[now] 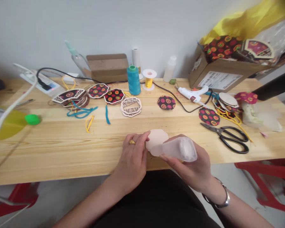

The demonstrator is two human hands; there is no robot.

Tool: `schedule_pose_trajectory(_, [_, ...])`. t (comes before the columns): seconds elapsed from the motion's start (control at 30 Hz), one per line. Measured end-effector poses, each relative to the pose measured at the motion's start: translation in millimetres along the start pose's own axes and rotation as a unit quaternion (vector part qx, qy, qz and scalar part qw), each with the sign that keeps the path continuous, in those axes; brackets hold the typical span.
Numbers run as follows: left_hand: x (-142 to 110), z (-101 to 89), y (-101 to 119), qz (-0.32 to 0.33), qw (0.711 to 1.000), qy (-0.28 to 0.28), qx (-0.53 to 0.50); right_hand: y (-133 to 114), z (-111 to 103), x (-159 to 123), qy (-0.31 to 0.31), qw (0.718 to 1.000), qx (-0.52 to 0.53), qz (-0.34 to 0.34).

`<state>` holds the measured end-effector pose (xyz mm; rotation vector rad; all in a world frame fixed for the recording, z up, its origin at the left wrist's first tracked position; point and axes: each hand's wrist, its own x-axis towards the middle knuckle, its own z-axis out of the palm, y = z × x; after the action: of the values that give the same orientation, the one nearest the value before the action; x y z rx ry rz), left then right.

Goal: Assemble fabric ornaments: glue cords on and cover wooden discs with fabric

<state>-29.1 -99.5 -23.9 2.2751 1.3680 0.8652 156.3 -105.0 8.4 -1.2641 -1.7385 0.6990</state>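
My left hand (pixel 132 157), with a gold ring on it, pinches the left edge of a pale flat wooden piece (pixel 157 138) at the table's front edge. In my right hand (pixel 192 166) lies a translucent squeeze bottle (pixel 178 149), gripped on its side with its nozzle touching that piece. A bracelet circles my right wrist. Both hands are closed on what they hold.
On the wooden table (pixel 61 145) lie black scissors (pixel 230 136), a white glue gun (pixel 192 94), a teal thread spool (pixel 133 79), a yellow spool (pixel 149 79), patterned fabric discs (pixel 166 102), lattice cutouts (pixel 131 106), and a cardboard box (pixel 218 77) at back right.
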Motion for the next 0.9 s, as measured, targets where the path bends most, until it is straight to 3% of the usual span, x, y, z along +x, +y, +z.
schedule_pose_trajectory(0.9, [1.3, 1.8, 1.4, 0.011, 0.999, -0.012, 0.03, 7.9, -21.1, -14.4, 0.027, 0.998, -0.052, 0.014])
